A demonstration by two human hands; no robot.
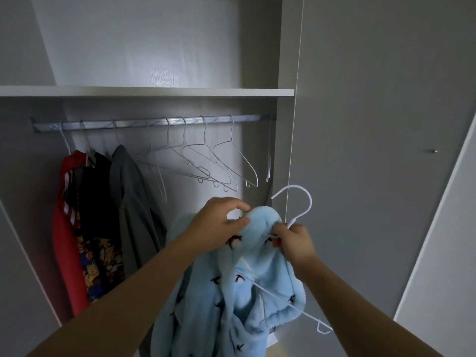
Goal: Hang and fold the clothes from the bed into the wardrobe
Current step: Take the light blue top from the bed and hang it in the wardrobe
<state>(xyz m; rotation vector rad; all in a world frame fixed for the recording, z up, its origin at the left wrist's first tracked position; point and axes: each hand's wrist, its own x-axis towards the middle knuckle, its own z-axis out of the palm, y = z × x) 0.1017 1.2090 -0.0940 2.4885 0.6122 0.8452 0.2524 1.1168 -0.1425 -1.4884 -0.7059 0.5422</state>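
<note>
Below the rail [154, 122], the left hand [221, 222] pinches the blue fleece garment [206, 305]; the right hand [296, 246] grips the white hanger [307, 202] partly inside it. A grey shelf [154, 92] sits above the rail, a door panel [373, 150] right of it.

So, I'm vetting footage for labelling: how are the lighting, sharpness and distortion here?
Head view: dim, brightest on the wardrobe back panel; hung clothes at left sit in shadow; the door edge slants from the wide lens; left hand, right hand, blue fleece and white hanger look fairly sharp.
</note>
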